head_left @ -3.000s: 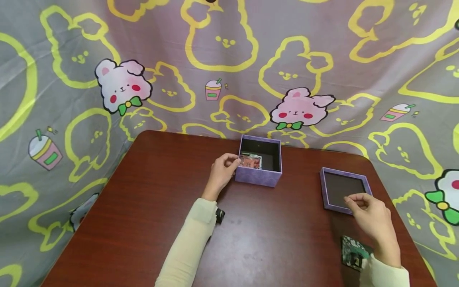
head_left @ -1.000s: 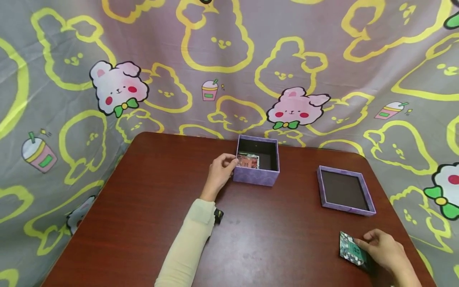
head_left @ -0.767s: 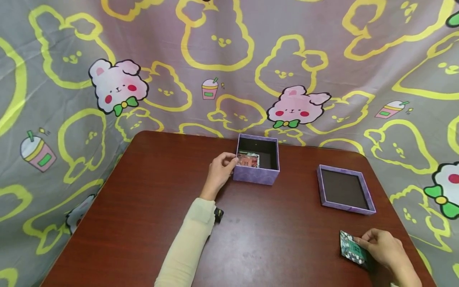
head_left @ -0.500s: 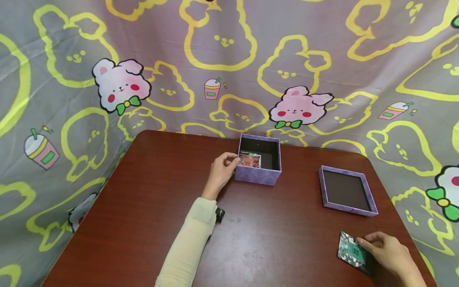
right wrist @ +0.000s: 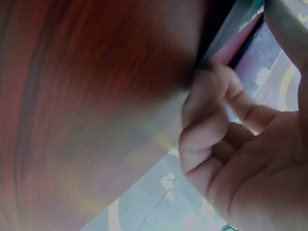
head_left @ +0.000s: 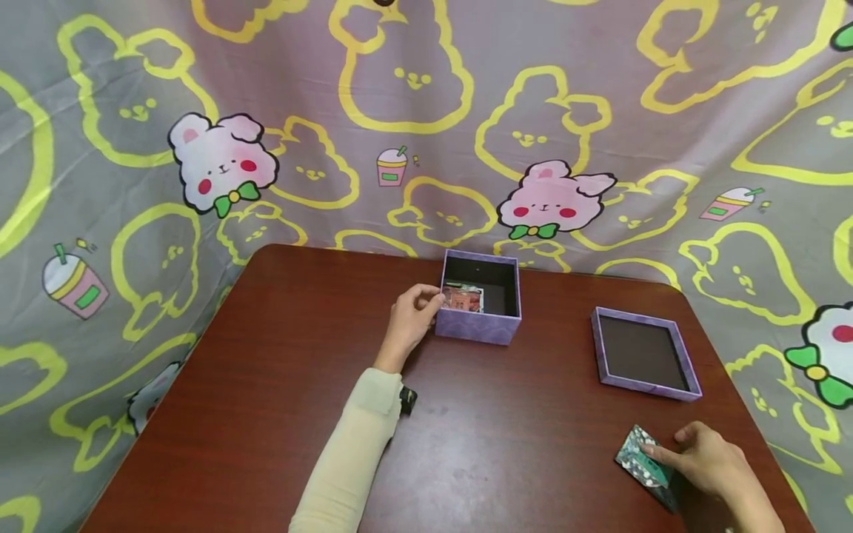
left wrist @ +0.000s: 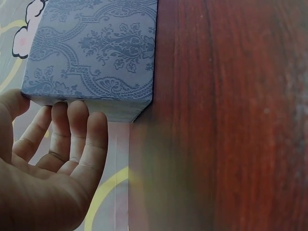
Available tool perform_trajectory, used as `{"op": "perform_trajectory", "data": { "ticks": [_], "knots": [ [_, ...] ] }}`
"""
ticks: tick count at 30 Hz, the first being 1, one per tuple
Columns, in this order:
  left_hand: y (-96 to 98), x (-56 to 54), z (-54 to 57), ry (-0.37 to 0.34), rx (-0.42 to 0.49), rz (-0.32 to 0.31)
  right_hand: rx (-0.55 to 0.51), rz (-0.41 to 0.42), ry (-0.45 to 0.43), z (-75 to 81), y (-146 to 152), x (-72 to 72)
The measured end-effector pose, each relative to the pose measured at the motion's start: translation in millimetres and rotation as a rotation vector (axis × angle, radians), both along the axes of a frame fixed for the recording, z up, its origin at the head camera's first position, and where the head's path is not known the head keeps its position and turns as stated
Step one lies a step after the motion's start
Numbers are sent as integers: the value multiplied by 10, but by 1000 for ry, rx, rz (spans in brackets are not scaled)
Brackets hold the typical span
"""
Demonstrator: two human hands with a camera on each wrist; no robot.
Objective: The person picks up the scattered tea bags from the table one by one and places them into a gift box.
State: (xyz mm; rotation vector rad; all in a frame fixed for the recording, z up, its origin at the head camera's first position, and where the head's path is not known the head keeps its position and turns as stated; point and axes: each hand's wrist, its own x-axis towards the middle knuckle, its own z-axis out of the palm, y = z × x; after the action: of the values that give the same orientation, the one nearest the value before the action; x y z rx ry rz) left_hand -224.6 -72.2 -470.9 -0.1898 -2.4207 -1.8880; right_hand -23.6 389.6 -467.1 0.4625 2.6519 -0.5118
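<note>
My left hand (head_left: 412,320) holds the left side of a purple box (head_left: 478,326) at the table's back. In the left wrist view, the thumb lies at a corner of the patterned box (left wrist: 96,48) and the curled fingers touch its narrow side. A flat red patterned packet (head_left: 464,297) lies inside the box, at the left. Near the right front, my right hand (head_left: 713,460) pinches a square, flat green-and-black packet (head_left: 643,457), thumb on top and fingers mostly hidden. The packet tilts, its near right edge dark. Only a sliver of it shows in the right wrist view.
A shallow purple lid (head_left: 645,355) lies with its dark inside up, beyond my right hand. The brown wooden table (head_left: 300,414) has rounded back corners. A patterned curtain (head_left: 320,74) hangs close behind it and along both sides.
My right hand has moved from over the lid's near edge down to the green packet and taken hold of it. The packet has since shifted slightly left and turned. My left hand stays at the box.
</note>
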Motion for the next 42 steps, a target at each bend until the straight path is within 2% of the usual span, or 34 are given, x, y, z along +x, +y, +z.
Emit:
{"op": "perform_trajectory", "data": {
  "ticks": [5, 14, 23, 31, 35, 38, 42],
  "knots": [
    [-21, -5, -3, 4, 0, 24, -29, 104, 107, 3, -29, -29],
    [-26, -10, -15, 1, 8, 29, -106, 136, 156, -18, -63, -38],
    [7, -6, -24, -8, 13, -3, -324, 74, 177, -46, 57, 49],
    [4, -8, -9, -9, 20, 5, -485, 155, 217, -108, 178, 66],
    [9, -14, -16, -4, 19, 10, -495, 205, 197, -92, 224, 59],
    [12, -15, -15, 1, 16, 14, -489, 188, 162, -22, 234, 22],
    [14, -13, -9, 4, 18, 15, -432, 174, 251, 102, 194, -21]
  ]
}}
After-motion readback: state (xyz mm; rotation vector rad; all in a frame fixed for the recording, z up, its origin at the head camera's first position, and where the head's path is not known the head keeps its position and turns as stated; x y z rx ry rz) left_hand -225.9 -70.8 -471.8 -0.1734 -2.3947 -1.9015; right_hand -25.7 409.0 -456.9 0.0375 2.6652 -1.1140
